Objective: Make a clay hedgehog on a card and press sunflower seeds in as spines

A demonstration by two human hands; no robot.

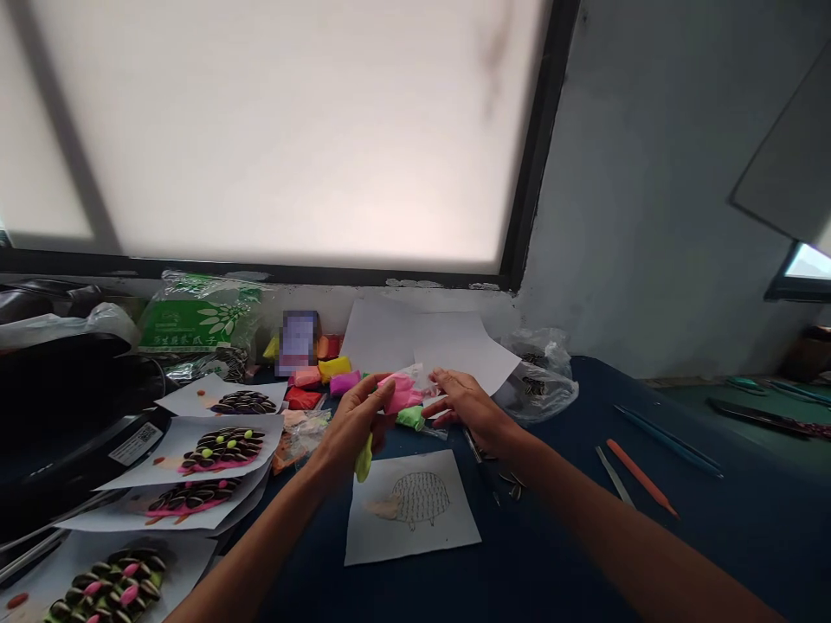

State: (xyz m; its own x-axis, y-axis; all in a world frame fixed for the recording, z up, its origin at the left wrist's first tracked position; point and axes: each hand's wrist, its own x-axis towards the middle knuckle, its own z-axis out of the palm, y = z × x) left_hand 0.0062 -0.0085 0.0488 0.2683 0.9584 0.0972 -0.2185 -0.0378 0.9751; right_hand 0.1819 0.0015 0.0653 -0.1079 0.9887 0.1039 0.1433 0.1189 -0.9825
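Observation:
My left hand is closed around a pink clay packet in clear plastic. A yellow-green lump of clay shows below that hand, against its palm side. Just right of the packet's plastic end is my right hand, its fingers apart; contact with the wrapper is hard to make out. A light green clay packet lies beneath, between the hands. Nearer to me lies a white sheet with a hedgehog drawing, its snout covered in pale clay.
On the left are overlapping hedgehog pictures made with sunflower seeds. Behind them stand a green seed bag and several colored clay packets. To the right lie a plastic bag of seeds, an orange tool and blue tweezers.

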